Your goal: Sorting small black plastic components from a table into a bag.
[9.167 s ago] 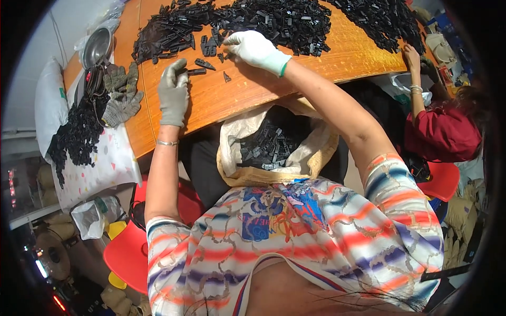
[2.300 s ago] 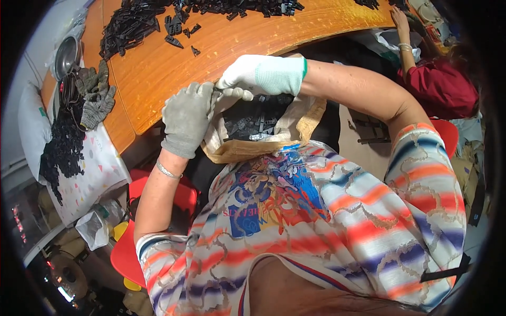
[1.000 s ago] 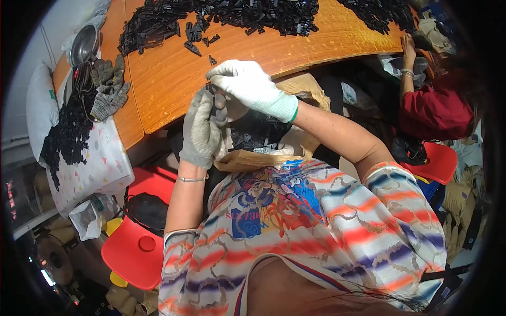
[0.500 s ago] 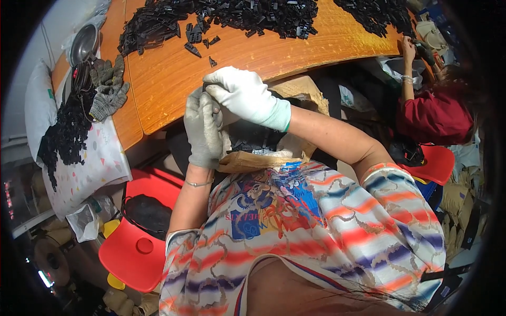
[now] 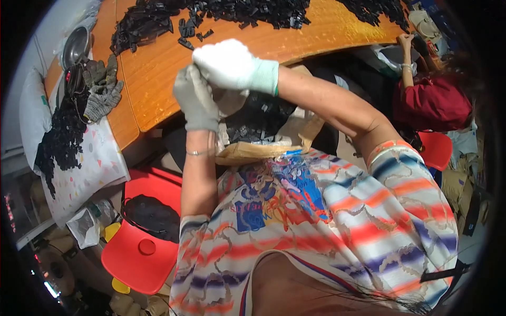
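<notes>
Left hand (image 5: 196, 100): grey knit glove, raised at the tabletop (image 5: 158, 89) edge, fingers curled against the right hand; what they pinch cannot be told.
Right hand (image 5: 227, 66): white glove with green cuff, fingers clenched just above the left.
Item held: hidden between the gloves; its pointing and long axis cannot be told.
Bag (image 5: 263, 142): tan, open, directly below both hands, holding black plastic parts.
Loose stock: black parts heap (image 5: 211, 13) along the far tabletop.
Handling note: best to keep both hands over the bag mouth, so that a dropped piece lands inside.
Spare gloves (image 5: 100, 87): grey, left tabletop end.
</notes>
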